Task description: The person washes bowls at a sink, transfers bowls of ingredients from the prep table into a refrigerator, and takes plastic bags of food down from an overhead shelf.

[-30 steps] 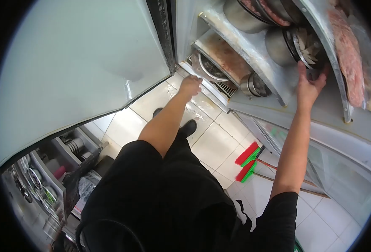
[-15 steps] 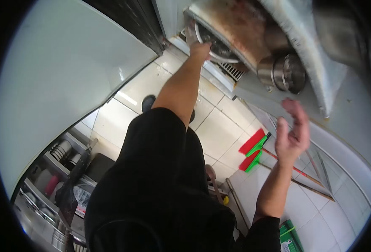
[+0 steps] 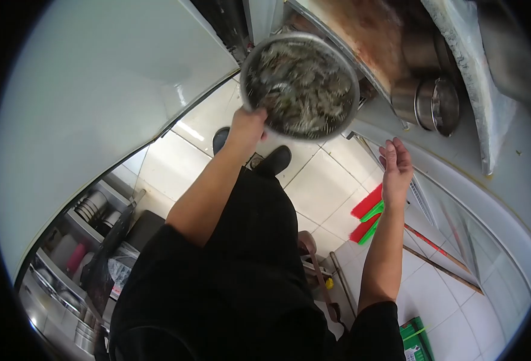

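A round metal bowl (image 3: 354,103) full of greyish pieces that look like shrimp is in the air in front of the fridge's lower shelves. My left hand (image 3: 248,127) grips its near rim, thumb over the edge. My right hand (image 3: 396,163) holds nothing; its fingers are bent a little and apart from the thumb, to the right of the bowl and below the shelves. Close above that hand, small metal pots (image 3: 422,103) lie on a fridge shelf (image 3: 362,30) with brownish stains.
The open fridge door (image 3: 121,78) fills the left. Two red and green brooms (image 3: 369,207) lie at the right on the tiled floor (image 3: 322,180). Lower left are drawers (image 3: 79,240) with dishes, and a green package (image 3: 417,340) is at the bottom right.
My left hand has brought the bowl out of the fridge's bottom space, up and toward me. My right hand has shifted slightly left, its fingers closer together. Earlier it was at an upper-shelf pot.
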{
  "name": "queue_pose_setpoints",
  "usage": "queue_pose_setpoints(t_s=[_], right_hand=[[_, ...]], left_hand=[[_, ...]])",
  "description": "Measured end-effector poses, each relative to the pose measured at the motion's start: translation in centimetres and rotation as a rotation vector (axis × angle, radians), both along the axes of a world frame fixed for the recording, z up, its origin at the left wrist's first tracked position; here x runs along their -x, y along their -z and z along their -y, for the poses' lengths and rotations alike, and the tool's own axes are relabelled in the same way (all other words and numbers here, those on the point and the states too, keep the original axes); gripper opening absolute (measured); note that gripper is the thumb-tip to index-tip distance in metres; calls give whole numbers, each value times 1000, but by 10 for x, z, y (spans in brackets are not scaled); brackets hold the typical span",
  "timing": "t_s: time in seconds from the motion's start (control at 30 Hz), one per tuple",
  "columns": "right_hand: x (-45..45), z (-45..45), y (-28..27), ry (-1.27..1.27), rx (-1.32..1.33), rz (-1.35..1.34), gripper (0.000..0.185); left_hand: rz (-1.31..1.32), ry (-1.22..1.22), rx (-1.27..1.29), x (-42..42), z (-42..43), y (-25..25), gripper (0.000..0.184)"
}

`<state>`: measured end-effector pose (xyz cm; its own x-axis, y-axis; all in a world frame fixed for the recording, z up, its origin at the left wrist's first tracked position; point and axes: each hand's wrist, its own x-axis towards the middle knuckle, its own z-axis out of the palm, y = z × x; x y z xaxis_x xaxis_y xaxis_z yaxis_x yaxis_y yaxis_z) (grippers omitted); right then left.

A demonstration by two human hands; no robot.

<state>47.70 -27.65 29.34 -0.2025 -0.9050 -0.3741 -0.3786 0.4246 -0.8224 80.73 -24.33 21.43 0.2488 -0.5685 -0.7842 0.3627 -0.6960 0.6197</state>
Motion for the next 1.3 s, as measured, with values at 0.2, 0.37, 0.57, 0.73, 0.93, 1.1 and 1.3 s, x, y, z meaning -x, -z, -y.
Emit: queue_pose_setpoints(t_s=[0.2,0.37,0.57,0.73,0.93,1.1,1.3], right_hand=[[-25,-2,2,90,-34,173,63],[-38,13,-13,141,7,237,71],[-32,9,-10,106,-35,194,70],[-20,5,-6,162,-52,217,67],[-23,1,-6,133,-101,209,61],[-33,-13,-9,88,-137,231,60],[-34,-27,-17,50,-233,199,56]], left_hand=[[-161,-90,157,0,-31,-80,29],[-110,-89,368,43,58,-109,42],[-217,-207,522,92,154,-77,34],[-210,-257,510,103,167,-72,49],[-309,-108,445,85,158,-82,58],[-275,-154,418,87,133,-76,46],[-319,-85,414,80,146,-78,44]])
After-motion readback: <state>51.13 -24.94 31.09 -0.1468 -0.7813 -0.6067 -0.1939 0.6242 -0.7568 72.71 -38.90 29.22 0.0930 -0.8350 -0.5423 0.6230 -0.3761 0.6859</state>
